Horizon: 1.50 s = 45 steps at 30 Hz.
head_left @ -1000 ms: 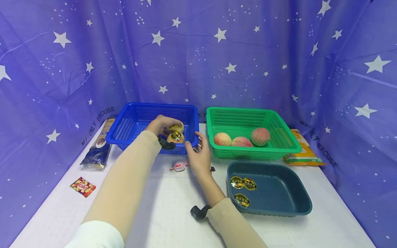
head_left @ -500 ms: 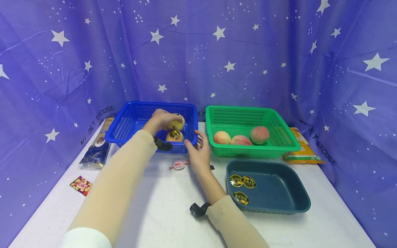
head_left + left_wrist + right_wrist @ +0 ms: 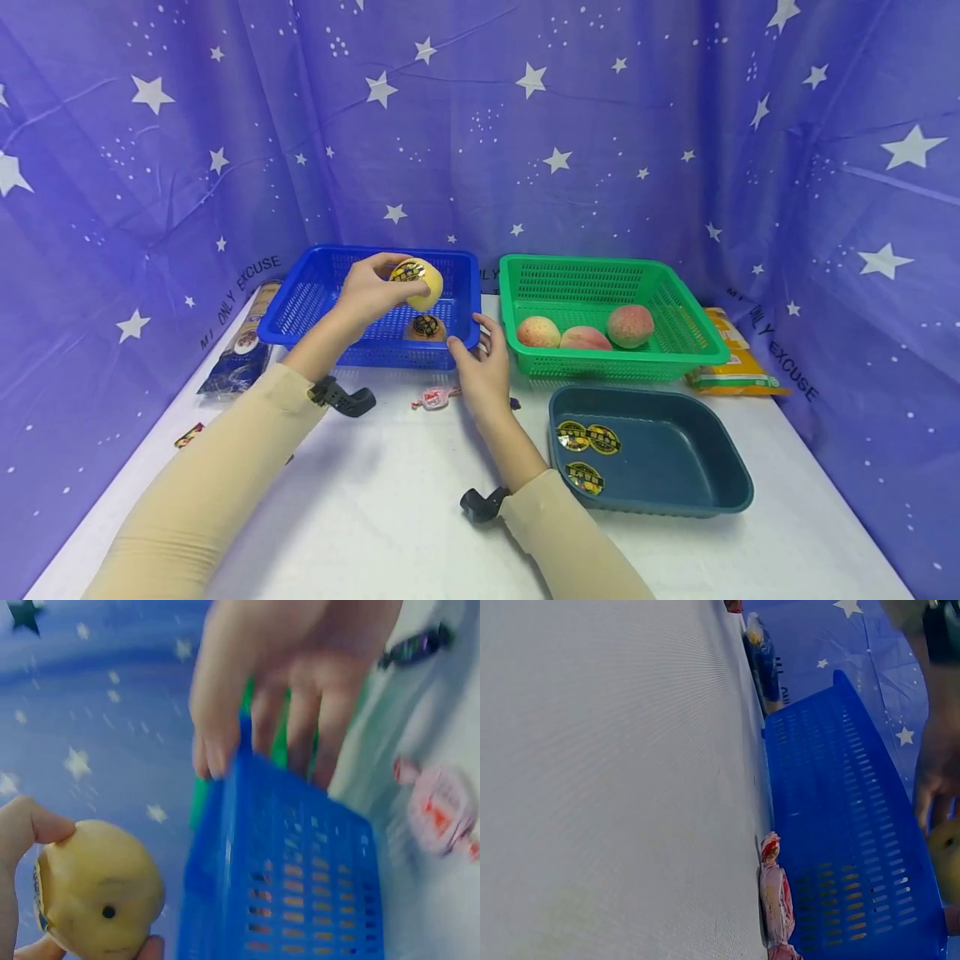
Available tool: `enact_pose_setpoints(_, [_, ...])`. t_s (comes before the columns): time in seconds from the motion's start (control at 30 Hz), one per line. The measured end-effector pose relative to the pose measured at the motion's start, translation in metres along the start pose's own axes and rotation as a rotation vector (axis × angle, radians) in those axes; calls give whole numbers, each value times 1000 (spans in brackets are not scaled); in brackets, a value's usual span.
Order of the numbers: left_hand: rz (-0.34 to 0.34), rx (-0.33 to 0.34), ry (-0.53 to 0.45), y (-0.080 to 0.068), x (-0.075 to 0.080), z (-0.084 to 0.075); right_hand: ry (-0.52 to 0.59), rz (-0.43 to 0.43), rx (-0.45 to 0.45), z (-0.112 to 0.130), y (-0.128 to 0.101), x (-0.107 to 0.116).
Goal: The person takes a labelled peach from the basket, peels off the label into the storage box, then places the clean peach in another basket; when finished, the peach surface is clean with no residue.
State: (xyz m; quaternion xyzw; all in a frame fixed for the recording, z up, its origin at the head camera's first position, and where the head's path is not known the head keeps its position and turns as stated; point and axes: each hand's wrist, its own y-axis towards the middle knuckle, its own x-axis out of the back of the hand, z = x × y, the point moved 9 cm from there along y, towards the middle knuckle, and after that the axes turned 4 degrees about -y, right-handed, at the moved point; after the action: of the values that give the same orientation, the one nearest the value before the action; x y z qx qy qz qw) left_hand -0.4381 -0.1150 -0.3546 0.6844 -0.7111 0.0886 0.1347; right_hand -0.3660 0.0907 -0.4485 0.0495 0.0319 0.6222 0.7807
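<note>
My left hand [image 3: 375,292] holds a round yellow fruit [image 3: 426,283] with a black-and-gold sticker, above the right part of the blue basket [image 3: 375,357]. In the left wrist view, the yellow fruit [image 3: 105,892] shows a dark spot on its skin, with fingertips around it. A second stickered fruit [image 3: 426,327] lies inside the basket below. My right hand [image 3: 483,371] grips the basket's near right corner; in the left wrist view, its thumb and fingers straddle the rim. At the right edge of the right wrist view, the held fruit [image 3: 949,859] is partly cut off.
Three peaches [image 3: 585,337] lie in a green basket [image 3: 622,367]. A dark teal tub [image 3: 675,450] with stickers inside stands nearer. A pink-wrapped candy [image 3: 435,397] and a purple-wrapped candy [image 3: 416,646] lie by the blue basket. A blue packet [image 3: 236,358] and an orange packet [image 3: 738,358] flank the baskets.
My left hand has lifted the yellow fruit up from inside the blue basket and drawn slightly left, turning its sticker into view. The right hand stays at the basket corner.
</note>
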Motion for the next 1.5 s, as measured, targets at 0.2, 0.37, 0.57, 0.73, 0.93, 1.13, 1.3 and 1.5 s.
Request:
enact_pose_setpoints(0.2, [130,-107,5,-65,-12,-2,-8,-3,-18,-4,-1,-2])
enact_pose_setpoints(0.37, [183,-131,1,-101,-25,20,-14,-1,-45,-6,-2,-4])
enact_pose_setpoints(0.57, [208,-154,-27,-124,-37,48,-8,-4,-30,-5,0,-4])
enact_pose_setpoints(0.73, [272,-189,12,-136,-48,58,20,8,-19,-2,0,-5])
enact_pose_setpoints(0.93, [415,-268,24,-148,-59,62,23,-4,-24,-1,-1,-2])
enact_pose_setpoints(1.13, [517,-381,109,-157,-68,66,-7,-13,-37,0,-1,0])
enact_pose_setpoints(1.3, [532,-392,130,-158,-72,69,-44,4,-44,4,-3,1])
enact_pose_setpoints(1.5, [543,-400,132,-160,-75,69,-161,75,-63,14,-15,2])
